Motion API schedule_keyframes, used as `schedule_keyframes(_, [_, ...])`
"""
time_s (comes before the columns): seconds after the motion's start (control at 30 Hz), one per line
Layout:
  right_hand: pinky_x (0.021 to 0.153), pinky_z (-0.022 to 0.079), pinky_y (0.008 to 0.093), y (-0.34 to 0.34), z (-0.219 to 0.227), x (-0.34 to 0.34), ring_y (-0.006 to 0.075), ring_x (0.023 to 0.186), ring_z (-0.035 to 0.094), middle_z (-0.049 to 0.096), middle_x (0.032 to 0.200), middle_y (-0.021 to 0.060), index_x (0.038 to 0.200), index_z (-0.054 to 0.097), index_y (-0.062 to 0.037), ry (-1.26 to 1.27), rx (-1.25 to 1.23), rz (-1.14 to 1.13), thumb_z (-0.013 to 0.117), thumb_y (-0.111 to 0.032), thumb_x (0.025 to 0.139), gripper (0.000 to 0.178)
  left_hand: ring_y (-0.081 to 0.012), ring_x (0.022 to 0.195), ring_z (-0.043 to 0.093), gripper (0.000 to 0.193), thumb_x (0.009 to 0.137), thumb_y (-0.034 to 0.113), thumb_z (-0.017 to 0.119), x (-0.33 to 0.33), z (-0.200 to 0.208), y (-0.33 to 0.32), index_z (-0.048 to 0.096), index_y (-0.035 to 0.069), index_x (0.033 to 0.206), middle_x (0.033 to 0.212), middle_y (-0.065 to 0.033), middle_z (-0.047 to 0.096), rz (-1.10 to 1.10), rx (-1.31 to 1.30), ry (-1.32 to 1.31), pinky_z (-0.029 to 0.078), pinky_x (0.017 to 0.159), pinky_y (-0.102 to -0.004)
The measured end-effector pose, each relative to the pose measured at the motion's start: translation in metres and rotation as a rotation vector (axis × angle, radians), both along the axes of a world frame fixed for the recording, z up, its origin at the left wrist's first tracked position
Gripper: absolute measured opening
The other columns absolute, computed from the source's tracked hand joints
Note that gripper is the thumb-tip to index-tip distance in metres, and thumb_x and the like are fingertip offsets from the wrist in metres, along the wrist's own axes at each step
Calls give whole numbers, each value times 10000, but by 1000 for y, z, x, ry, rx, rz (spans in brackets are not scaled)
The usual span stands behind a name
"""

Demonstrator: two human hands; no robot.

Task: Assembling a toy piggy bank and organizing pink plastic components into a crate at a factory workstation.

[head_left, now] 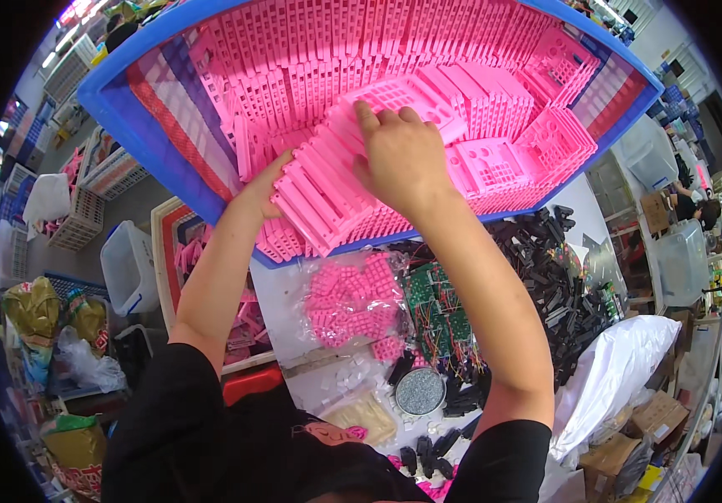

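Observation:
A large blue-rimmed crate (154, 163) tilts in front of me, full of pink plastic panels (319, 33) with grid holes, packed on edge in rows. My left hand (270, 189) grips the left end of a leaning stack of pink panels (320, 201); its thumb shows, and most of its fingers are hidden behind the stack. Across the upper part of that stack reaches my right hand (407, 159), fingers bent over a flat-faced pink panel (428, 105) and thumb lower down against the stack. More pink panels (491, 163) lie to the right of this hand.
Below the crate, the white table holds a clear bag of pink keypads (352, 302), green circuit boards (438, 306) with wires, a heap of black plastic parts (558, 285) and a round tin (419, 391). A white sack (616, 377) stands right; a clear bin (129, 267) stands left.

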State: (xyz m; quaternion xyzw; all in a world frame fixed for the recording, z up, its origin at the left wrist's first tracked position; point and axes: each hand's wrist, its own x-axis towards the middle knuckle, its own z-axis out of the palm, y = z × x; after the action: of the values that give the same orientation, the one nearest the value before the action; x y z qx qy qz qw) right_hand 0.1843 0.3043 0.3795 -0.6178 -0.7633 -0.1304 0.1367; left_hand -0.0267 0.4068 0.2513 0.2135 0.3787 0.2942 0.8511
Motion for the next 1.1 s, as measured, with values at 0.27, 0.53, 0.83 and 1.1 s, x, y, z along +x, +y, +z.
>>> schedule_keyframes(0.27, [744, 581, 445, 26, -30, -36, 359, 852, 705, 695, 955, 226, 1156, 601, 67, 141, 34, -4, 561, -109, 832, 371, -171, 973, 616, 313, 967, 286, 614, -13, -26, 24, 720, 34, 1122, 1074, -71, 708, 362, 629, 653, 461, 897, -314])
schedule_keyframes(0.53, [717, 593, 423, 47, -20, -59, 340, 856, 719, 706, 930, 218, 1062, 610, 80, 73, -39, 30, 558, -94, 836, 290, -175, 767, 642, 296, 951, 244, 624, -15, -67, 36, 704, -30, 1029, 902, -76, 726, 668, 911, 743, 500, 713, -332])
schedule_keyframes(0.83, [729, 590, 403, 53, -31, -93, 311, 857, 724, 717, 899, 200, 1005, 634, 46, 97, 14, 60, 578, -104, 838, 232, -250, 1123, 597, 372, 1012, 280, 498, -33, -63, 42, 632, -12, 1198, 1155, -108, 654, 522, 1028, 879, 461, 971, -384])
schedule_keyframes(1.1, [791, 563, 458, 62, -23, -96, 395, 879, 691, 712, 896, 235, 940, 638, 35, 434, -8, 62, 567, -118, 831, 201, -371, 1446, 318, 988, 824, 457, 747, -14, 60, -48, 257, -13, 1542, 1558, -229, 300, 203, 1850, 537, 277, 1187, -464])
